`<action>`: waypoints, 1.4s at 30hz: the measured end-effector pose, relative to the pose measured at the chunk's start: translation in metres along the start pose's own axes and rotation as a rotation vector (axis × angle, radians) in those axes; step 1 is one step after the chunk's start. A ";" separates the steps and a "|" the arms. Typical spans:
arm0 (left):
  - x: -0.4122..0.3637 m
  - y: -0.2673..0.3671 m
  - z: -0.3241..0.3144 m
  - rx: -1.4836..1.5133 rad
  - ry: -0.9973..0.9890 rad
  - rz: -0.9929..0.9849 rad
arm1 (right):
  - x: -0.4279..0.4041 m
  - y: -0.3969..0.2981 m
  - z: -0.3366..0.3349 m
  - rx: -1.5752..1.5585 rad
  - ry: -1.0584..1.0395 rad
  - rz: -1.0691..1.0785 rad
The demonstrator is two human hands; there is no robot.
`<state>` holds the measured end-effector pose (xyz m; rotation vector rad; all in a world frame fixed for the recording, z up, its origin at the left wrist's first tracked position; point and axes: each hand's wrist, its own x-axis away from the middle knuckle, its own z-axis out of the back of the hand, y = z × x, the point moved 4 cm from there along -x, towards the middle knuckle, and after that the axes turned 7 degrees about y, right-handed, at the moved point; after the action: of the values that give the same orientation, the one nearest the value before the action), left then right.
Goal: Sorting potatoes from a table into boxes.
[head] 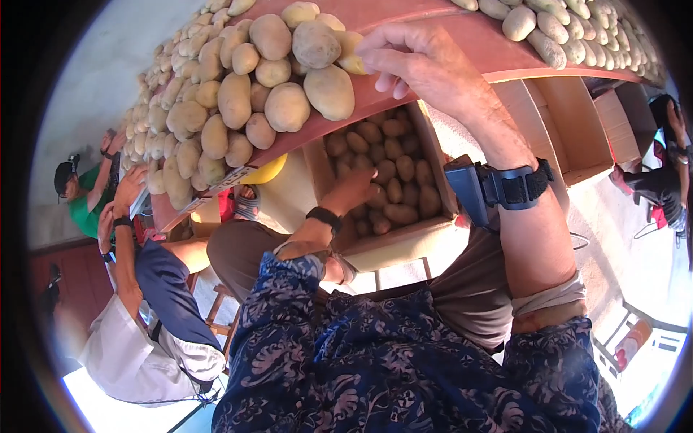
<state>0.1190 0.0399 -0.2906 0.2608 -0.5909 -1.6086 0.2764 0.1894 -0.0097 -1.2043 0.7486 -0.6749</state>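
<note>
My left hand reaches down into an open cardboard box of potatoes below the table. Its fingers are over the potatoes in the box; whether they grip one I cannot tell. Above the box, at the edge of a red table, my right hand hangs with bent fingers beside a yellowish potato at the end of a large potato pile. Its fingertips reach that potato's edge in the picture; contact is unclear. A dark strap with a device is on my right wrist, and a black band is on my left.
Another potato pile lies at the table's upper right. Open cardboard boxes stand below it. At the left, a person in a white shirt and a person in green are at the table. Another person is at the far right.
</note>
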 end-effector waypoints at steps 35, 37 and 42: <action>-0.050 0.072 -0.111 0.205 -0.025 -0.260 | 0.009 -0.004 -0.004 0.150 0.025 0.178; -0.050 0.081 -0.084 0.471 0.048 -0.202 | 0.009 0.000 -0.005 0.153 -0.015 0.074; -0.025 0.106 0.011 0.939 0.033 0.084 | 0.009 0.000 -0.005 0.167 0.007 0.098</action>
<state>0.2074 0.0640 -0.2316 0.9336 -1.2872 -1.1436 0.2774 0.1795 -0.0115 -1.0072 0.7375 -0.6480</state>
